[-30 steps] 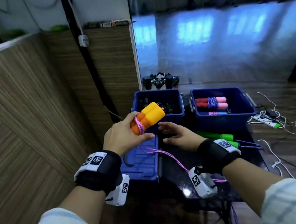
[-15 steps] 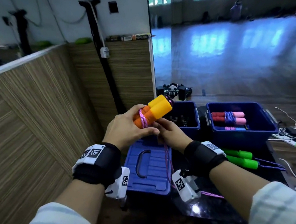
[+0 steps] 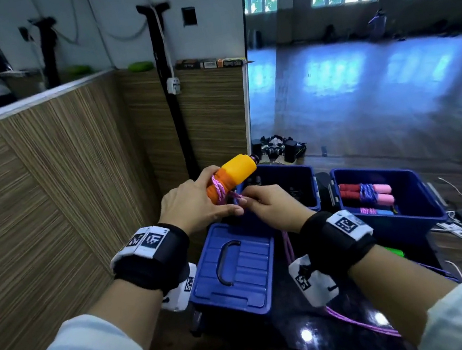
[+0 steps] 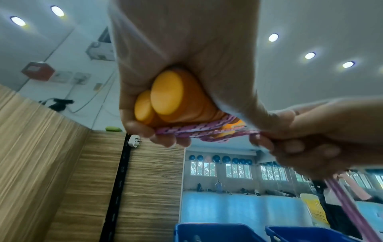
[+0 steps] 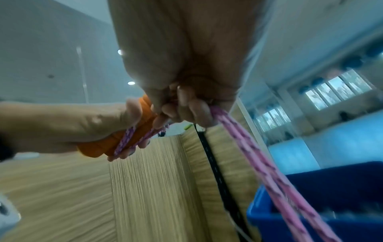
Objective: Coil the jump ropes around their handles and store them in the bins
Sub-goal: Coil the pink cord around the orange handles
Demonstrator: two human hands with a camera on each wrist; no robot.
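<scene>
Wood-panelled walls meet a mirrored studio behind the dark bench [image 3: 304, 323], where two blue bins [image 3: 394, 218] stand side by side with a blue lid [image 3: 239, 270] lying flat in front of the left one.

I judge the coiling step is under way. My left hand [image 3: 195, 204] is wrapped around the pair of orange handles [image 3: 232, 174], held up above the lid, with a few turns of the pink rope [image 3: 218, 190] already lying across them. My right hand [image 3: 274, 205] pinches the rope just beside the handles, fingers curled on it, and the slack drops from that fist down to the bench. Plenty of rope is left, so the next move, as I see it, is another pass around the handles, kept snug against the earlier turns so they do not slip, and the bundle goes into a bin only afterwards.

From the head camera I see the right bin already holding a wrapped red-and-pink bundle [image 3: 366, 194], and a green handle [image 3: 393, 252] beside my right forearm; neither wrist camera shows these. Looking along my left wrist, I get the two round handle ends side by side in my palm and my fingertips [image 4: 163, 139] pressing the turns down. Along my right wrist, the slack shows as a doubled strand [image 5: 269, 172] running down toward a bin.
</scene>
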